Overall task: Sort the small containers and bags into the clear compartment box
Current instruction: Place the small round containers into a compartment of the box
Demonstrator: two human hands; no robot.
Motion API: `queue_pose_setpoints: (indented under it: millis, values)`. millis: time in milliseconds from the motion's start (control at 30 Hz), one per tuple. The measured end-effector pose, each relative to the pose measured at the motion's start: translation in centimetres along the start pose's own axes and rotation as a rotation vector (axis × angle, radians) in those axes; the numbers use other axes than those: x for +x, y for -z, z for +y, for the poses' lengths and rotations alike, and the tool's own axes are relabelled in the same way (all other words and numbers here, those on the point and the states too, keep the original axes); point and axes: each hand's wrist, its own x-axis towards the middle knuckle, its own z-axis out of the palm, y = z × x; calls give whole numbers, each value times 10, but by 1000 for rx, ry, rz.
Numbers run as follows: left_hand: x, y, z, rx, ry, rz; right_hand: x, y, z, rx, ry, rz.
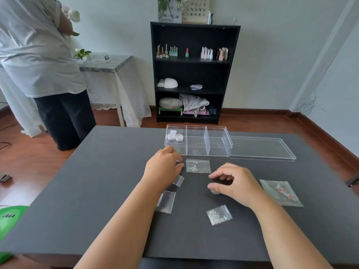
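The clear compartment box [217, 141] stands at the table's far side, with two small round containers [175, 137] and a white square piece [173, 132] in its left compartment. My left hand [164, 170] lies palm down just before the box's front left corner, fingers curled; what is under them is hidden. My right hand [236, 183] hovers mid-table with finger and thumb apart, the thumb tip touching a small round container [215, 192]. A bag of white beads [198, 166] lies between the hands. Two clear bags [167, 201] sit by my left wrist, and a bag of iridescent flakes [219, 214] lies nearer me.
The box's clear lid [262, 148] lies flat to the right of it. A larger bag with red and white pieces [280, 193] is at the right. A person [42, 74] stands at the left beyond the table. A black shelf [192, 74] is against the wall.
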Motion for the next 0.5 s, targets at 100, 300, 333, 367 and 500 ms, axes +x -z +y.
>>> queue_pose_setpoints:
  millis: [100,300,333,367,500]
  values:
    - [-1,1,1,-39,30,47,-3,-2,1,33,1,24]
    - [-3,4,-3,-97,102,18,-6,-1,0,71,24,16]
    - [-3,6,-3,-112,113,13,-7,-2,2,45,28,6]
    - [-2,7,-4,-122,119,5,-7,-2,3,12,37,0]
    - [-2,10,0,-99,111,-38,-9,-4,4,-26,72,27]
